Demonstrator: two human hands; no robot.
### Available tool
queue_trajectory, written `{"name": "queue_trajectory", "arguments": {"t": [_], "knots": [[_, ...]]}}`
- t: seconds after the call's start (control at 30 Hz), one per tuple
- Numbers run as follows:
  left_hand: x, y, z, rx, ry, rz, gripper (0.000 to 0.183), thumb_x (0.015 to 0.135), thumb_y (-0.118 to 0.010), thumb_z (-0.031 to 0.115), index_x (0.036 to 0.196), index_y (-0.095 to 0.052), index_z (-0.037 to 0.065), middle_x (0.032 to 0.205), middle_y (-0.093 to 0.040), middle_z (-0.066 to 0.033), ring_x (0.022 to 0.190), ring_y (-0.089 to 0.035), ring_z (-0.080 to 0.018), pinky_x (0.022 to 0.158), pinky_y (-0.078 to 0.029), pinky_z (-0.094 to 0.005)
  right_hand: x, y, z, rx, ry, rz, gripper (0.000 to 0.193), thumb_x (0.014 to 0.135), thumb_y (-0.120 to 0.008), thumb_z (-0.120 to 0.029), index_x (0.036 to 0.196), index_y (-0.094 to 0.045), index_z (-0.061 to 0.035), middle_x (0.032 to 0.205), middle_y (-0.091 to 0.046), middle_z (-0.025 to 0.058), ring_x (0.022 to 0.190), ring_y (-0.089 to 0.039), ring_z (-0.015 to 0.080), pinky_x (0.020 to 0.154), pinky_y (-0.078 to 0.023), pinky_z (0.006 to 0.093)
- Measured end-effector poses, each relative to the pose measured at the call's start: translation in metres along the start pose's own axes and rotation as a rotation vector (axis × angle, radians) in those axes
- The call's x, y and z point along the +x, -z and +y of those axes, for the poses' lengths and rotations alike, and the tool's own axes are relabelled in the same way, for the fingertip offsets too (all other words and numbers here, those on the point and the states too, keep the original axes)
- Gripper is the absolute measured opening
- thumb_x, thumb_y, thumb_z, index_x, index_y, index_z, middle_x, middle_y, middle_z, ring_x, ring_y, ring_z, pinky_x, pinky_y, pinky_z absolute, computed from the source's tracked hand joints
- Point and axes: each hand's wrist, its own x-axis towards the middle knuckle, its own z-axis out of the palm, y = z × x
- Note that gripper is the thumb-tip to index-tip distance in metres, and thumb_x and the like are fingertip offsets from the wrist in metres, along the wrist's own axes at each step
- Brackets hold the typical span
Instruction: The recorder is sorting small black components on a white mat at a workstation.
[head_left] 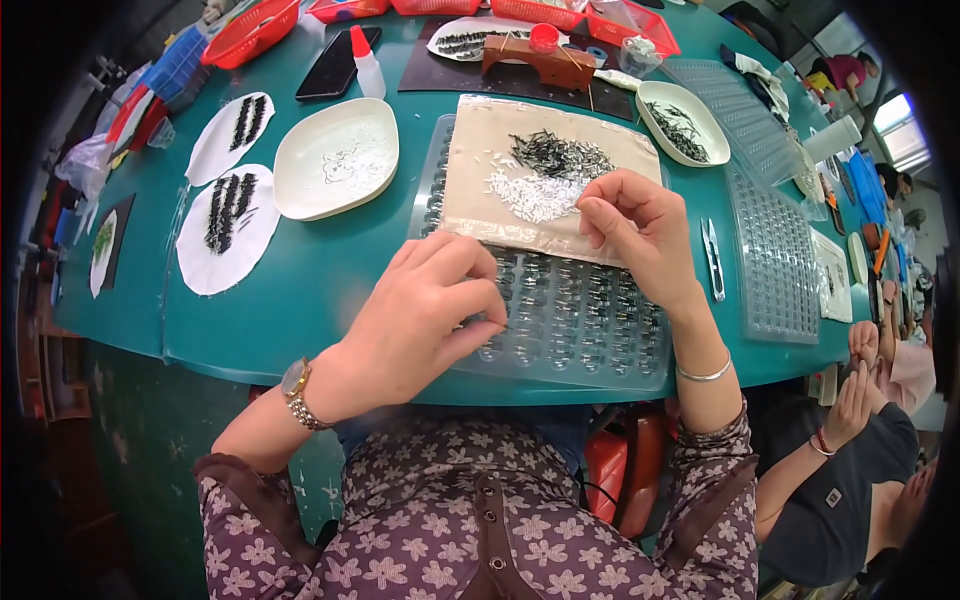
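Head view. The right grip (640, 225) has thumb and forefinger together at the right edge of the white beads (540, 198); whether anything is clamped between them cannot be told. The black beads (555, 153) lie just beyond it, on the same pad (475, 150). The left grip (425, 310) has thumb and forefinger together over the clear tray (570, 345), below the pad's near-left corner; any held item cannot be seen.

Handling: pinch with the fingertips only. Approach the pile lightly from its edge; such small beads would likely scatter.

Clearance: the thread snips (712, 258) lie right of the right grip, so limit outward swing. The black-bead dish (722, 150) stands beyond, to its right. Left of the left grip, the desk (320, 265) offers open room.
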Motion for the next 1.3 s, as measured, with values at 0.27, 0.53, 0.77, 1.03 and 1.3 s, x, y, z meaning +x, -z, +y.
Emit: {"name": "queue_trajectory", "arguments": {"t": [0.27, 0.53, 0.77, 1.03, 1.3], "knots": [[-0.007, -0.004, -0.002, 0.111, 0.021, -0.063, 0.011, 0.082, -0.079, 0.009, 0.088, -0.071, 0.011, 0.105, -0.06, -0.0004, 0.102, -0.054, -0.0202, 0.098, -0.038, -0.0368, 0.005, 0.007, 0.002, -0.03, 0.014, 0.001, 0.006, 0.098, -0.066, -0.004, 0.097, -0.069, 0.0012, 0.076, -0.065, 0.005, 0.065, -0.055, 0.0093, 0.063, -0.046, 0.019], [0.011, 0.005, 0.003, 0.088, 0.013, -0.094, 0.009, 0.082, -0.078, 0.008, 0.088, -0.07, 0.011, 0.103, -0.06, -0.0009, 0.099, -0.054, -0.0204, 0.097, -0.039, -0.0363, 0.007, 0.018, -0.006, -0.012, 0.042, 0.062, 0.004, 0.096, -0.068, -0.003, 0.096, -0.069, 0.0005, 0.075, -0.066, 0.0037, 0.065, -0.057, 0.0083, 0.06, -0.047, 0.0195], [0.06, 0.02, -0.008, 0.181, -0.014, -0.011, 0.01, 0.082, -0.076, 0.006, 0.086, -0.069, 0.009, 0.101, -0.06, -0.0023, 0.097, -0.054, -0.0215, 0.095, -0.043, -0.0359, 0.015, 0.026, -0.013, 0.021, 0.093, 0.085, 0.007, 0.098, -0.065, -0.002, 0.101, -0.069, 0.002, 0.076, -0.065, 0.0053, 0.067, -0.057, 0.0094, 0.062, -0.048, 0.0199], [0.099, 0.025, -0.05, 0.256, 0.053, 0.022, 0.008, 0.082, -0.075, 0.003, 0.086, -0.069, 0.006, 0.101, -0.062, -0.0027, 0.095, -0.054, -0.0217, 0.091, -0.046, -0.0354, 0.014, 0.038, -0.014, -0.017, 0.089, 0.171, 0.009, 0.099, -0.065, -0.003, 0.104, -0.069, 0.0025, 0.076, -0.066, 0.0056, 0.067, -0.057, 0.0093, 0.062, -0.049, 0.0204], [0.141, 0.009, -0.044, 0.18, -0.036, 0.055, 0.006, 0.082, -0.075, 0.003, 0.085, -0.07, 0.005, 0.1, -0.063, -0.0034, 0.094, -0.054, -0.0213, 0.09, -0.047, -0.0347, 0.024, 0.05, -0.013, 0.012, 0.092, 0.279, 0.009, 0.099, -0.066, -0.005, 0.103, -0.07, 0.0021, 0.076, -0.066, 0.0052, 0.066, -0.058, 0.0093, 0.062, -0.049, 0.0205]]}}
